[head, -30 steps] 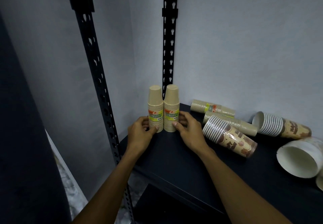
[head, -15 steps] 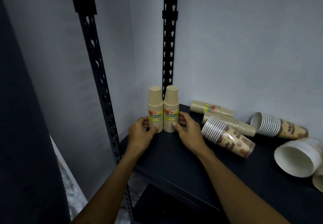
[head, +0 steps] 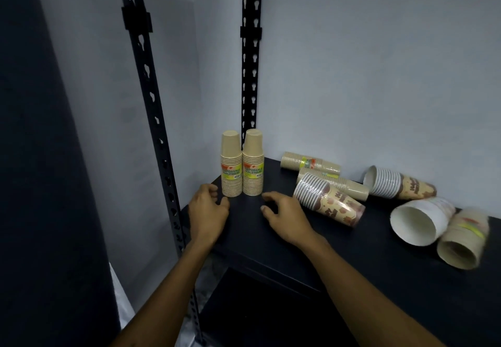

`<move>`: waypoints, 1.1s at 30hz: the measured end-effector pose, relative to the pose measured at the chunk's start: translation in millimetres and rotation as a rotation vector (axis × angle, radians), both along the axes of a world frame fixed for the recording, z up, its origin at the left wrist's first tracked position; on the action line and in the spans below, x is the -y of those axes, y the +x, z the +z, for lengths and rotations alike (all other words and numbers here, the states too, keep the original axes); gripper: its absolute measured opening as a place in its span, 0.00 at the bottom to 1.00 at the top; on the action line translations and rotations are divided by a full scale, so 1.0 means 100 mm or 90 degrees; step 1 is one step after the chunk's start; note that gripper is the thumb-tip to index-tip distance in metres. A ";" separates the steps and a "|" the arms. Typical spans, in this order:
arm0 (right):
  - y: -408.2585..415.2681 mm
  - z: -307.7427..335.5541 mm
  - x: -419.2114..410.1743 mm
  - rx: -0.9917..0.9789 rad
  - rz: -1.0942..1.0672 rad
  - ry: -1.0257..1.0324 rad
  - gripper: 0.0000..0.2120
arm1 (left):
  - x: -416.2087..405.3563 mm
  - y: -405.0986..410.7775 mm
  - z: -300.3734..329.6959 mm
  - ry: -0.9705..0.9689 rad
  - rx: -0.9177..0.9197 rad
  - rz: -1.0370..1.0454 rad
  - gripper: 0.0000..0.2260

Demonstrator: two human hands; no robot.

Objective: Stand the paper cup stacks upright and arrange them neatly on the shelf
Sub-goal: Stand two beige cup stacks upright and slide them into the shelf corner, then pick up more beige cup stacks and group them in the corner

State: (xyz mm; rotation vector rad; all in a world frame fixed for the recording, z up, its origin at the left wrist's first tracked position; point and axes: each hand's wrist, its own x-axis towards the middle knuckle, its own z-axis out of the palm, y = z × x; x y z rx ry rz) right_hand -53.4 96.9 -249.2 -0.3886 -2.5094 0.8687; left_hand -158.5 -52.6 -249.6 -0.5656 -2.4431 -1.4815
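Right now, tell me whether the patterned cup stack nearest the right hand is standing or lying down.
Lying down. The patterned cup stack rests on its side on the shelf, rims toward the right hand.

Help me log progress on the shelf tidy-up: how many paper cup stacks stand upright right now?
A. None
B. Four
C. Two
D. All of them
C: only the two kraft stacks in the shelf's back left corner stand upright, side by side; the stacks to their right lie on their sides.

Two upright cup stacks (head: 242, 166) touch; hands (head: 208, 209) apart.
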 end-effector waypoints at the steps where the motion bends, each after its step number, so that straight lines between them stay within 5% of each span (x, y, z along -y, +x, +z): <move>1: 0.07 0.00 0.01 0.011 0.011 0.030 0.18 | 0.00 0.06 0.00 0.005 -0.014 -0.006 0.12; 13: 1.31 -0.02 -0.25 0.063 0.006 0.159 0.15 | -0.68 0.58 0.38 -0.056 -0.190 -0.311 0.08; 17: 1.88 0.03 -0.45 0.037 -0.105 0.168 0.11 | -1.11 0.68 0.58 -0.099 -0.267 -0.364 0.10; 22: 2.39 0.11 -0.64 -0.150 -0.376 0.194 0.07 | -1.64 0.72 0.69 -0.191 -0.276 -0.413 0.11; 27: 2.67 0.36 -1.07 -0.135 -0.646 0.003 0.11 | -1.97 0.71 0.73 -0.390 -0.106 -0.400 0.18; 33: 2.59 0.44 -1.48 0.096 -0.611 -0.267 0.33 | -2.20 0.68 0.76 -0.509 -0.050 -0.387 0.17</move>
